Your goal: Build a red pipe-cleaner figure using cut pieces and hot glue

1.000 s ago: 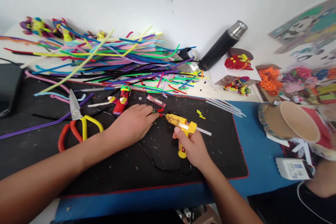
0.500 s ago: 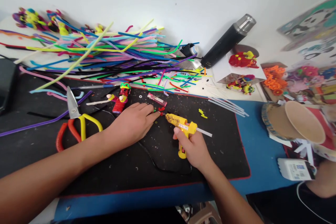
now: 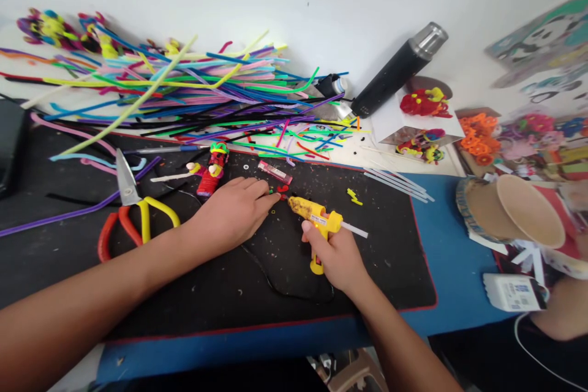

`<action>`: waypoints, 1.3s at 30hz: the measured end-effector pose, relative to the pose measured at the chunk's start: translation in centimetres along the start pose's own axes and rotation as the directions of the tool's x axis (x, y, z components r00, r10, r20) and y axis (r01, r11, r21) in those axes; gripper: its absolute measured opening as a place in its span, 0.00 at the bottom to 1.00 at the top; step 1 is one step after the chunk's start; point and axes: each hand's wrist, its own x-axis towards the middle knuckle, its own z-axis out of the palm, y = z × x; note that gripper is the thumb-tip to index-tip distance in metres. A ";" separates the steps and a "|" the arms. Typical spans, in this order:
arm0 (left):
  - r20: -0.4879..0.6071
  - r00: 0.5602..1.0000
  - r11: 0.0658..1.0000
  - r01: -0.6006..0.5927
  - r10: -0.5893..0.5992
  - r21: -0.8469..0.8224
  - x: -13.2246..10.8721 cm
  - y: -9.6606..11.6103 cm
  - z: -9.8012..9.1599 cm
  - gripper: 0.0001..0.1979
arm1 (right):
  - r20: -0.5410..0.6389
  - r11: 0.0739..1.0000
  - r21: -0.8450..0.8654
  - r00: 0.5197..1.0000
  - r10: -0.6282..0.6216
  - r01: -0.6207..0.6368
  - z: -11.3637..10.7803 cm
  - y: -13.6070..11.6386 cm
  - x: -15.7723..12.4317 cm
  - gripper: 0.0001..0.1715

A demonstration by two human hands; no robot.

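Note:
My right hand (image 3: 337, 255) grips the handle of a yellow glue gun (image 3: 318, 218), whose nozzle points left at a small red and green pipe-cleaner piece (image 3: 278, 191) on the black mat (image 3: 229, 282). My left hand (image 3: 232, 214) lies on the mat with its fingertips pinching that small piece. A red and yellow pipe-cleaner figure (image 3: 210, 173) lies just beyond my left hand. A clear glue stick juts from the back of the gun.
Red and yellow scissors (image 3: 131, 205) lie left of my hands. A big heap of coloured pipe cleaners (image 3: 184, 98) fills the back. A black flask (image 3: 399, 77), finished figures (image 3: 425, 104), paper cups (image 3: 514, 211) and another person's arm (image 3: 563, 312) are at the right.
Only the view has shifted slightly. Both hands, the glue gun and the small piece stay in the same place on the mat.

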 end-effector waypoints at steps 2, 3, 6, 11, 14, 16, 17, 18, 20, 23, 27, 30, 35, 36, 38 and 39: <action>0.001 1.000 1.000 -0.003 0.003 -0.005 0.0 0.0 0.0 0.16 | -0.004 1.000 -0.010 1.000 -0.011 0.011 0.0 0.0 0.0 0.26; 0.000 1.000 1.000 -0.004 0.004 -0.005 0.0 0.0 0.0 0.16 | -0.006 1.000 -0.011 1.000 -0.015 0.015 0.0 0.0 0.0 0.27; -0.001 1.000 1.000 0.002 -0.002 0.002 0.0 0.0 0.0 0.16 | -0.022 1.000 -0.002 1.000 -0.016 0.016 0.1 0.1 0.0 0.26; 0.006 1.000 1.000 0.013 -0.013 -0.013 0.1 0.1 -0.1 0.16 | -0.025 0.999 0.031 1.000 0.017 -0.017 0.1 0.2 0.0 0.26; 0.006 1.000 1.000 0.012 -0.011 -0.020 0.1 0.1 -0.1 0.16 | -0.023 0.999 0.032 0.999 0.029 -0.028 0.1 0.1 0.0 0.26; 0.009 1.000 1.000 0.013 -0.013 -0.018 0.1 0.0 -0.1 0.16 | -0.028 0.999 0.027 0.999 0.023 -0.022 0.0 0.0 0.0 0.26; 0.010 1.000 1.000 0.015 -0.014 -0.017 0.1 0.0 0.0 0.16 | -0.030 1.000 0.024 0.999 0.017 -0.017 0.0 0.0 0.0 0.26; 0.010 1.000 1.000 0.015 -0.015 -0.017 0.0 0.0 0.0 0.16 | -0.032 1.000 0.022 0.999 0.011 -0.010 0.0 -0.1 0.0 0.26; 0.007 1.000 1.000 0.012 -0.012 -0.018 0.0 0.0 0.0 0.16 | -0.032 1.000 0.020 0.999 0.002 -0.002 0.0 -0.2 0.0 0.26; 0.002 1.000 1.000 0.005 -0.005 -0.018 0.0 -0.1 0.0 0.16 | -0.029 1.000 0.020 1.000 0.000 0.000 -0.1 -0.2 -0.1 0.27; 0.003 1.000 1.000 0.005 -0.005 -0.010 0.0 -0.1 0.0 0.16 | -0.017 1.000 0.017 1.000 0.004 -0.004 -0.1 -0.1 -0.2 0.27; 0.000 1.000 1.000 0.006 -0.006 -0.016 0.0 -0.1 0.0 0.16 | -0.011 1.000 -0.006 1.000 -0.003 0.003 0.0 0.0 -0.2 0.27; 0.006 0.999 0.995 0.041 -0.040 -0.086 0.1 -0.2 0.0 0.15 | -0.019 0.999 -0.037 1.000 -0.022 0.021 0.1 0.0 -0.2 0.26; 0.004 0.999 0.994 0.043 -0.042 -0.097 0.1 -0.2 0.0 0.15 | -0.021 0.999 -0.038 0.999 -0.025 0.024 0.1 0.0 -0.2 0.26; 0.001 0.999 0.994 0.039 -0.039 -0.104 0.2 -0.3 0.0 0.15 | -0.022 0.999 -0.039 0.999 -0.031 0.030 0.1 -0.1 -0.2 0.26; 0.001 0.999 0.994 0.038 -0.038 -0.102 0.1 -0.3 0.0 0.15 | -0.020 0.999 -0.040 0.999 -0.032 0.031 0.1 -0.1 -0.2 0.26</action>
